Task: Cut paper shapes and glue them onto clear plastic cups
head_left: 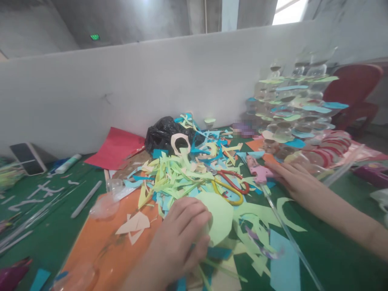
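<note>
My left hand [184, 236] is curled with its thumb and fingers closed on the left edge of a light green paper disc [221, 216]. The fingers hide that edge of the disc. On the right, my right hand [298, 182] is stretched out with its fingers extended beside a pink glue gun [259, 171]; whether it touches the gun I cannot tell. A clear glue stick [292, 238] runs from the gun towards the front edge. Scissors with red and yellow handles [230, 190] lie just beyond the disc on paper scraps.
Paper offcuts [176, 173] heap up before a black plastic bag [165, 131]. At the back right stands a tiered stack of clear plastic cups [285, 109] with paper discs between. A phone [27, 158] leans at the left. An orange sheet [103, 242] lies front left.
</note>
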A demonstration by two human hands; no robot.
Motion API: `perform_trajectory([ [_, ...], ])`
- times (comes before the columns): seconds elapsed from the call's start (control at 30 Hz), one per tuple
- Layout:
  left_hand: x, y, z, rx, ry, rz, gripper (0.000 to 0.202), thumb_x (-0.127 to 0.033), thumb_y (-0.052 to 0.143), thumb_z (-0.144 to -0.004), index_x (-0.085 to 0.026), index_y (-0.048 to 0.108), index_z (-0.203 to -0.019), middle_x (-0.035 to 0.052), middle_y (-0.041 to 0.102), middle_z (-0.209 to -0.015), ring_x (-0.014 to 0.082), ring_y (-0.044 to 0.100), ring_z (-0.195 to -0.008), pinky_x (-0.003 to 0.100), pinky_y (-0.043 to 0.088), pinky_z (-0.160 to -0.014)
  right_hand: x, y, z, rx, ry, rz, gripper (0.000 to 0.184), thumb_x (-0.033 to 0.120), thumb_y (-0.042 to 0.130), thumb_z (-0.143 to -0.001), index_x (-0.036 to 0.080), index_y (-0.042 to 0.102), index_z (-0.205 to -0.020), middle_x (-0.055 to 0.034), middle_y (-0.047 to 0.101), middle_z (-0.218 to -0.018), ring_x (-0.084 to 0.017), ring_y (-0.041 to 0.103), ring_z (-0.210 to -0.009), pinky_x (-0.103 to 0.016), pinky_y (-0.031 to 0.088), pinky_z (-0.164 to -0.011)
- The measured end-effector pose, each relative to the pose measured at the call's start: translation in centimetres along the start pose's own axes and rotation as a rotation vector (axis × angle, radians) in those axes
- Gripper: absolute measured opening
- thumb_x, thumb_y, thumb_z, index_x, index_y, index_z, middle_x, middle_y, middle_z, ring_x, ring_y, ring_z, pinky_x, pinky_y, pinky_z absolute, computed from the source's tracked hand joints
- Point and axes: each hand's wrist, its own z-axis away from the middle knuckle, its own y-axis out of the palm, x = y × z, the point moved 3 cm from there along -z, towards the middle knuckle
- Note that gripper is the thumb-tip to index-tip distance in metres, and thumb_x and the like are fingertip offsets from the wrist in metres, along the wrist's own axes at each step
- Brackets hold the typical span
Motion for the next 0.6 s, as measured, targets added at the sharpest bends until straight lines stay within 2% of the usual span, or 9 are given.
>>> perform_trajectory([
  [0.1,0.0,-0.2,-0.2,0.005,0.026,-0.027,0.018,-0.016,0.043,-0.093,-0.015,0.057,-0.105,0.0101,0.068,-0.095,0.0223,0.062,-0.097,0.037,0.050,-0.090,0.9,-0.4,0.3,0.085,-0.042,0.105,0.065,-0.007,0.037,-0.078,0.013,0.047,-0.139,-0.0184,0.060,-0.132,-0.030,0.059,-0.116,-0.041,0.047,-0.100],
  [0.13,0.0,-0.2,-0.2,0.013,0.036,-0.034,0.018,-0.016,0.043,-0.093,-0.015,0.057,-0.106,0.0100,0.068,-0.094,0.0223,0.062,-0.097,0.037,0.050,-0.090,1.6,-0.9,0.4,0.060,-0.027,0.159,0.067,-0.008,0.038,-0.076,0.010,0.046,-0.140,-0.0194,0.060,-0.131,-0.032,0.058,-0.116,-0.044,0.047,-0.099],
  [0.23,-0.1,-0.4,-0.3,0.027,0.051,-0.035,0.018,-0.017,0.043,-0.094,-0.016,0.056,-0.106,0.0096,0.069,-0.095,0.0217,0.062,-0.095,0.037,0.051,-0.089,5.1,-2.9,-0.2,-0.040,-0.042,0.293,0.066,-0.007,0.040,-0.077,0.004,0.044,-0.142,-0.0221,0.055,-0.138,-0.035,0.056,-0.115,-0.048,0.048,-0.095],
  [0.27,-0.1,-0.4,-0.3,0.026,0.048,-0.027,0.018,-0.018,0.042,-0.095,-0.016,0.056,-0.107,0.0097,0.069,-0.095,0.0216,0.062,-0.095,0.037,0.050,-0.089,6.6,-3.2,-0.8,0.002,-0.104,0.295,0.060,-0.003,0.042,-0.081,0.005,0.046,-0.140,-0.0219,0.053,-0.140,-0.035,0.055,-0.117,-0.049,0.047,-0.096],
  [0.33,-0.1,-0.5,-0.2,0.022,0.033,-0.002,0.019,-0.021,0.040,-0.097,-0.016,0.055,-0.107,0.0101,0.069,-0.097,0.0215,0.062,-0.096,0.036,0.050,-0.090,9.6,-3.3,-2.5,0.094,-0.227,0.279,0.039,0.001,0.047,-0.083,0.010,0.065,-0.116,-0.0193,0.064,-0.122,-0.035,0.060,-0.108,-0.049,0.048,-0.092],
  [0.4,0.0,-0.6,-0.2,0.026,0.021,0.015,0.021,-0.024,0.037,-0.099,-0.016,0.055,-0.107,0.0105,0.068,-0.098,0.0215,0.061,-0.097,0.036,0.050,-0.089,11.8,-2.4,-4.3,0.241,-0.277,0.248,0.029,0.004,0.050,-0.085,0.016,0.069,-0.103,-0.0137,0.069,-0.101,-0.032,0.065,-0.095,-0.047,0.050,-0.084],
  [0.47,0.0,-0.6,-0.2,0.032,0.034,0.005,0.023,-0.025,0.036,-0.099,-0.015,0.056,-0.106,0.0109,0.068,-0.097,0.0216,0.061,-0.098,0.036,0.050,-0.089,12.6,-1.4,-6.0,0.289,-0.112,0.146,0.016,0.019,0.054,-0.093,0.014,0.069,-0.094,-0.0136,0.070,-0.093,-0.029,0.066,-0.088,-0.038,0.052,-0.075],
  [0.5,0.1,-0.7,-0.3,0.032,0.048,-0.006,0.023,-0.024,0.037,-0.099,-0.015,0.056,-0.105,0.0109,0.068,-0.096,0.0217,0.061,-0.098,0.036,0.050,-0.088,12.8,-0.9,-6.6,0.294,-0.071,0.120,0.017,0.023,0.055,-0.094,0.013,0.069,-0.093,-0.0140,0.069,-0.090,-0.027,0.067,-0.086,-0.035,0.051,-0.072],
  [0.6,0.1,-0.8,-0.3,0.034,0.094,-0.040,0.022,-0.023,0.039,-0.097,-0.014,0.057,-0.105,0.0104,0.069,-0.094,0.0219,0.061,-0.096,0.037,0.050,-0.088,12.8,-0.1,-7.2,0.289,-0.052,0.099,0.013,0.017,0.056,-0.092,0.011,0.067,-0.091,-0.0130,0.069,-0.086,-0.023,0.067,-0.079,-0.029,0.048,-0.066],
])
